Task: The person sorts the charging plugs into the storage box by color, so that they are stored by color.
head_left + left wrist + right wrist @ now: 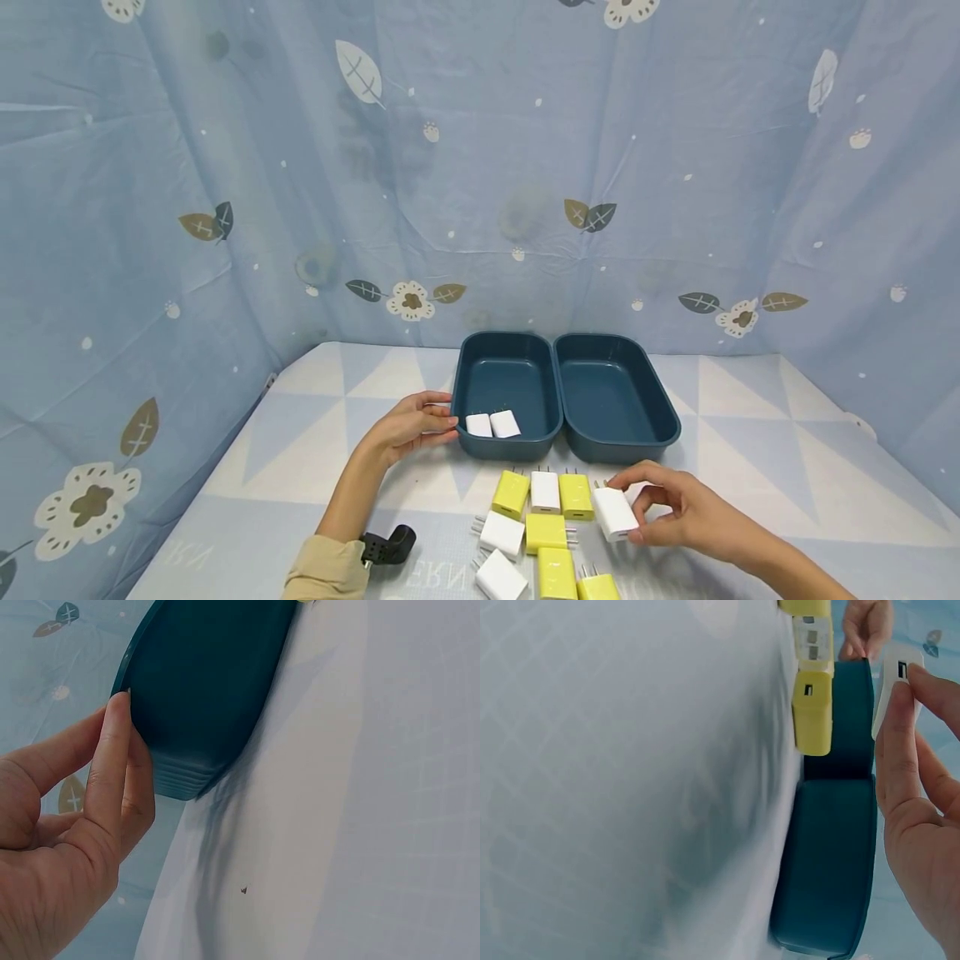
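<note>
right hand (678, 510) pinches white charger (615, 512) between thumb and fingertips, raised above table (738, 467), long axis roughly near-to-far, prongs toward far edge. right tray (618, 452) just beyond, right hand nearer it; left tray (510, 450) farther leftward, two loose chargers (505, 423) along its near edge. left hand (412, 427) holds left tray's left wall.

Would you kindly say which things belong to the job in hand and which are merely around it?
Likely the job:
- held white charger
- other white chargers
- yellow chargers
- both blue trays

Apparently incidental:
- floral curtain
- patterned tablecloth
- black wrist device
</note>
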Available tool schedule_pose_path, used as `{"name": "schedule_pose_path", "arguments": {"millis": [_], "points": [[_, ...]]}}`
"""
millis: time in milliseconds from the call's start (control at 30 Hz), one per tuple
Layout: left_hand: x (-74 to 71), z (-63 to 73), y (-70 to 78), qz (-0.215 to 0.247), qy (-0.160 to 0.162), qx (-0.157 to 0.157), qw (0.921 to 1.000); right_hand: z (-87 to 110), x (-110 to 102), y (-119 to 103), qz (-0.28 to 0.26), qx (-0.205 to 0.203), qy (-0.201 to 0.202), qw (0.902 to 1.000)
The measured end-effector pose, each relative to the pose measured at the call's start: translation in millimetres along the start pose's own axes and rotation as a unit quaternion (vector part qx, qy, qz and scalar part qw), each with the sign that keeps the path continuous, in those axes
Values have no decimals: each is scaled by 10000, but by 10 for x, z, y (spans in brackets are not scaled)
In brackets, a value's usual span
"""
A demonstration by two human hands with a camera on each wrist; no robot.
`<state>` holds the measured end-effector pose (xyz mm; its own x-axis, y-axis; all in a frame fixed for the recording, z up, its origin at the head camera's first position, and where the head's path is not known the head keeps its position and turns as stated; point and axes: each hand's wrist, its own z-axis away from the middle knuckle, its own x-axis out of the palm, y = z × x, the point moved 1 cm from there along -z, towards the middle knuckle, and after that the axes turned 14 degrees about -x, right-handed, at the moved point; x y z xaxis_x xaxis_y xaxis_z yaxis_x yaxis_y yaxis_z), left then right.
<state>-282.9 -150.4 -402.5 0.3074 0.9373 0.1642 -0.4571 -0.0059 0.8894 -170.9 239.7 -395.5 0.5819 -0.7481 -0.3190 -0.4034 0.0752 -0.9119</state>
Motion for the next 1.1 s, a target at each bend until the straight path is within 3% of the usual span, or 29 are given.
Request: {"name": "schedule_pose_path", "arguments": {"millis": [433, 700, 1100], "points": [[-11, 0, 0, 13, -19, 19, 10000, -127, -31, -105, 252, -234, 249, 9991], [-2, -10, -3, 6, -55, 2, 10000, -263, -48, -149, 565, 76, 413, 9975], [-13, 3, 1, 7, -141, 47, 9999, -533, -89, -200, 1134, 191, 612, 9915]]}}
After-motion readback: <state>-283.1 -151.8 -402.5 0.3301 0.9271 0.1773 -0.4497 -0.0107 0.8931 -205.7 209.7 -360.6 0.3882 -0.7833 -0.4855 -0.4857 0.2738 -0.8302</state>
